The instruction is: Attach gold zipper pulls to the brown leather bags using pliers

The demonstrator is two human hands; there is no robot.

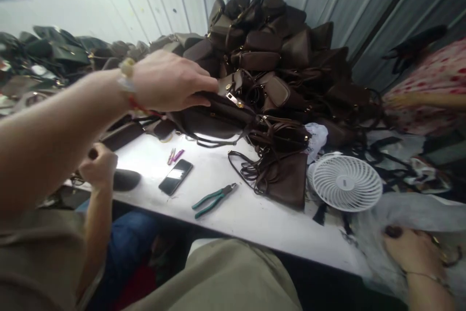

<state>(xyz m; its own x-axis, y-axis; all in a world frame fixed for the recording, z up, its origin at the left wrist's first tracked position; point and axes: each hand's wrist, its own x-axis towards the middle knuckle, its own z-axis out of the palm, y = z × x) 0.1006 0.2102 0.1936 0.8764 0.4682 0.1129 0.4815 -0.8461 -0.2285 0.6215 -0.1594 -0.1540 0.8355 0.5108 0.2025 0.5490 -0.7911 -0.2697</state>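
The person's left hand (169, 80), a beaded bracelet (127, 83) at its wrist, lies across a brown leather handbag (214, 122), fingers curved over the smooth top, though the firmness of the grip is hard to tell. The bag lies on the white counter (233, 209) with its long axis running left to right, its thin straps trailing; the left hand is clearly nearer than the right. The right hand (98, 168) is curled at the counter's near edge, lower left; whether that grip holds anything cannot be told. Green-handled pliers (213, 199) and a black phone (175, 176) lie just below the bag. A heap of handbags (276, 44) rises behind it.
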